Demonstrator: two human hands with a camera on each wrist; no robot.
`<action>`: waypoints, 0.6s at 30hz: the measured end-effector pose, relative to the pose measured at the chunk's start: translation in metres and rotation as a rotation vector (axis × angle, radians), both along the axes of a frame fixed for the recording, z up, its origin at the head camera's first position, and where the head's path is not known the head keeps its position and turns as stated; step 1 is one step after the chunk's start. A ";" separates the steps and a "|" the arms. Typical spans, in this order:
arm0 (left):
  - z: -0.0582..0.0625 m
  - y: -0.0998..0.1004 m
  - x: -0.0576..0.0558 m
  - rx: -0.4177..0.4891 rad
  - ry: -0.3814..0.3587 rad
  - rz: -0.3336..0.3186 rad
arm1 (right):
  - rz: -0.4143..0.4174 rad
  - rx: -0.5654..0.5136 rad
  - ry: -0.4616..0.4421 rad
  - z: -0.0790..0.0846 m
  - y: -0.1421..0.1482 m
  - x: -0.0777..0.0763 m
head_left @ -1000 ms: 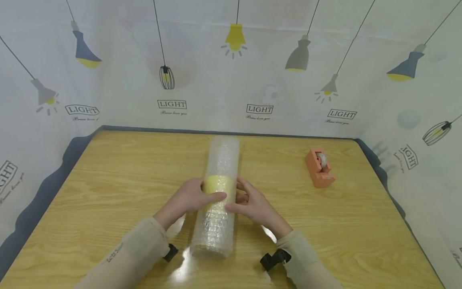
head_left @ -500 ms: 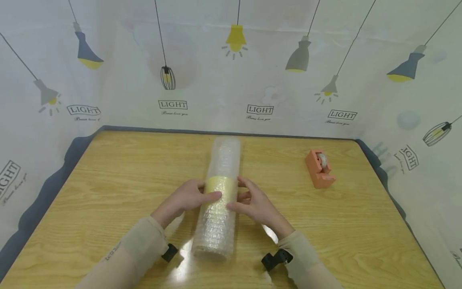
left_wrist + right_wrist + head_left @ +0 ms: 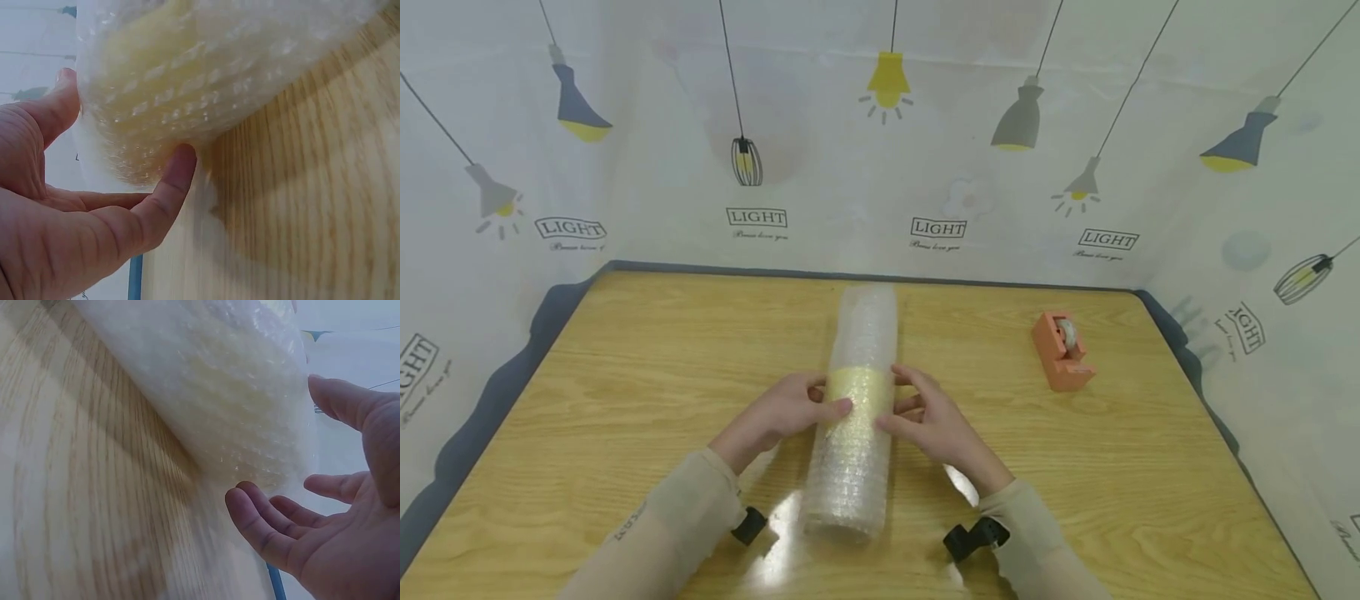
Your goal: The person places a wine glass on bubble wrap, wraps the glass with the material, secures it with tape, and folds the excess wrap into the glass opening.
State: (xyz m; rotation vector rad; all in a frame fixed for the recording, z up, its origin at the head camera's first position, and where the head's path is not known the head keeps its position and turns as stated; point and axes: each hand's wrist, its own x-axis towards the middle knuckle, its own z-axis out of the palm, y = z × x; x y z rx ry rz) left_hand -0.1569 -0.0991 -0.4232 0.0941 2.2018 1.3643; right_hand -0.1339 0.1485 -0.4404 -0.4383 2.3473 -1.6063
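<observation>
A long roll of bubble wrap [image 3: 850, 479] lies lengthwise on the wooden table, with something yellow [image 3: 855, 387] showing through its middle. My left hand [image 3: 786, 408] holds the roll from the left, thumb lying on top; in the left wrist view one fingertip [image 3: 181, 159] presses low on its side. Along the right side, my right hand [image 3: 936, 421] touches the wrap with its thumb and index finger. Its other fingers [image 3: 256, 528] are loosely bent beside the roll in the right wrist view. What the yellow thing is stays hidden under the layers.
An orange tape dispenser [image 3: 1060, 367] with a roll of clear tape stands on the right of the table [image 3: 625, 358]. A white curtain [image 3: 842, 167] printed with lamps surrounds the back and sides. Both wrists carry black camera mounts [image 3: 976, 537].
The roll has turned and shifted slightly to the right. My left thumb has drawn back leftward across its top. My right hand has moved slightly right along with the roll.
</observation>
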 end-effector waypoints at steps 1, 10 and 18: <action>0.000 0.000 0.000 0.000 -0.006 0.006 | -0.005 0.004 0.013 0.000 0.000 0.000; 0.000 -0.002 0.001 -0.016 -0.011 0.028 | 0.014 0.037 0.062 0.003 0.003 -0.001; 0.001 0.000 0.001 -0.034 0.002 0.018 | 0.028 0.035 0.076 0.005 0.006 0.001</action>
